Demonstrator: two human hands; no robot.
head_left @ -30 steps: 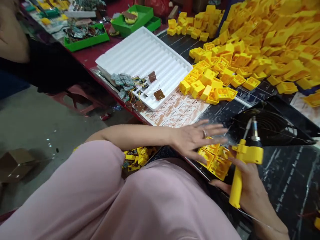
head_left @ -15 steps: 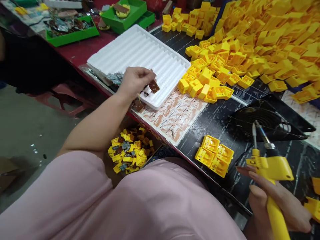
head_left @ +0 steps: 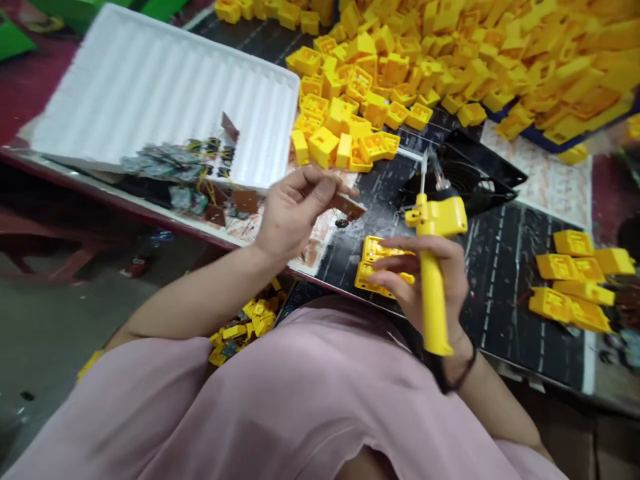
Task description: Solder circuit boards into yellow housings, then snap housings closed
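My left hand (head_left: 293, 212) pinches a small brown circuit board (head_left: 349, 205) above the table's near edge. My right hand (head_left: 430, 287) grips a yellow soldering gun (head_left: 434, 267) upright, its metal tip pointing away from me. Its fingers also rest on a cluster of yellow plastic housings (head_left: 376, 265) lying just below the board. Both hands are close together over the black mat (head_left: 505, 260).
A white ribbed tray (head_left: 150, 87) at the left carries loose boards and wired parts (head_left: 180, 167). A big heap of yellow housings (head_left: 450, 60) fills the back. A black fan (head_left: 465, 177) sits behind the gun. More housings (head_left: 575, 287) lie right; a bin of parts (head_left: 245, 327) is under the table.
My left hand picked a brown board from the white tray and brought it toward me. My right hand moved the soldering gun left, onto the housing cluster. The camera swung right.
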